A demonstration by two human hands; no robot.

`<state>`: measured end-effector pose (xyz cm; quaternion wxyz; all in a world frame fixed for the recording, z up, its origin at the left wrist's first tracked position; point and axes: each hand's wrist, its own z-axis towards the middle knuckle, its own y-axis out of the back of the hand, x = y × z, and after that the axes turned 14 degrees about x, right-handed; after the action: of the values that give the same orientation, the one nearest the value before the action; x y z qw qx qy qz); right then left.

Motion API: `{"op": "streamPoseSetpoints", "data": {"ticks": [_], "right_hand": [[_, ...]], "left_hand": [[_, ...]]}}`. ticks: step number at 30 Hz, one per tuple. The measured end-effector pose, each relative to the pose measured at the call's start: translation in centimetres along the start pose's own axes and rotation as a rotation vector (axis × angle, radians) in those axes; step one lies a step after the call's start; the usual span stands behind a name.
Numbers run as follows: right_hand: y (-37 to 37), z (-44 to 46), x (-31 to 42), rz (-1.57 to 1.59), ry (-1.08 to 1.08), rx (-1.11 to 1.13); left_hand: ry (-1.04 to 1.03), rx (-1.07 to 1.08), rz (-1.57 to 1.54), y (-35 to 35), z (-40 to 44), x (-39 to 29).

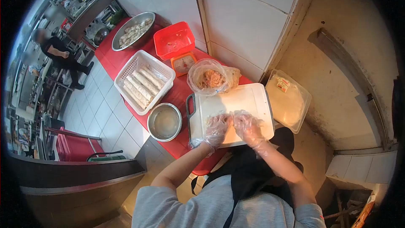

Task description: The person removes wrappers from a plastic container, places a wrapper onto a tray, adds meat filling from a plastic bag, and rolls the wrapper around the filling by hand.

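Observation:
My left hand (217,129) and my right hand (247,127), both in clear plastic gloves, are side by side low over a white cutting board (228,98). Their fingers are curled down at the board and nearly meet. Whatever they press on is mostly hidden; only pale bits show around the fingertips. Just beyond the board is a bowl lined with a plastic bag (198,74), holding a pinkish minced filling (212,78). To the left, a white basket (169,74) holds several long pale rolls (144,83). Nearer me stands a metal bowl (165,122) of cloudy liquid.
On the red table (122,65) are an orange scale (184,63), a red basin (174,40) and a large metal bowl of food (133,31). A clear plastic box (288,100) stands right of the board, near the wall. A person (59,55) stands across the tiled floor.

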<state>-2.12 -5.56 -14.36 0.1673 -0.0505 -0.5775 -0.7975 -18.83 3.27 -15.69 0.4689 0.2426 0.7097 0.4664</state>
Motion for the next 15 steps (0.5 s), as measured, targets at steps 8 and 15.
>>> {"op": "streamPoseSetpoints", "data": {"ticks": [8,15], "right_hand": [[0.9,1.2,-2.1,0.111,-0.022,0.305],[0.9,1.2,-0.1,0.173,-0.154,0.184]], "left_hand": [[0.040,-0.234,0.333,-2.5,0.6,-0.6],[0.113,0.070,0.098,1.4,1.8,-0.8]]}}
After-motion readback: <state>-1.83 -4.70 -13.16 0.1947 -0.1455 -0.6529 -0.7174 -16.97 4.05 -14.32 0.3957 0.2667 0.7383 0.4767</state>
